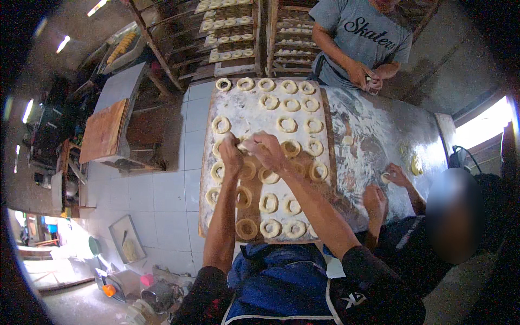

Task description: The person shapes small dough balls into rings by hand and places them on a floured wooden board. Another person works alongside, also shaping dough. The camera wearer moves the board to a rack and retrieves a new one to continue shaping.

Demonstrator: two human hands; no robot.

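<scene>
Both of my hands come together over a floured wooden board (pixel 246 111) that carries rows of pale dough rings (pixel 286 124). A small piece of dough (pixel 243 145) shows between my fingers, its shape mostly covered by them. My left hand (pixel 231 152) is closed on its left side. My right hand (pixel 266 150) grips it from the right, fingers curled. Under and around my hands lie more rings, some in the shadow of my arms, such as a shaded ring (pixel 247 228) near the front edge.
Right of the board is a floury worktop (pixel 360 127), where one person's hands (pixel 385 187) work dough. Another person (pixel 362 40) stands beyond it, handling dough. Racks (pixel 230 38) hold trays of rings at the back. A wooden-topped table (pixel 105 127) stands left, across the tiled floor (pixel 168 189).
</scene>
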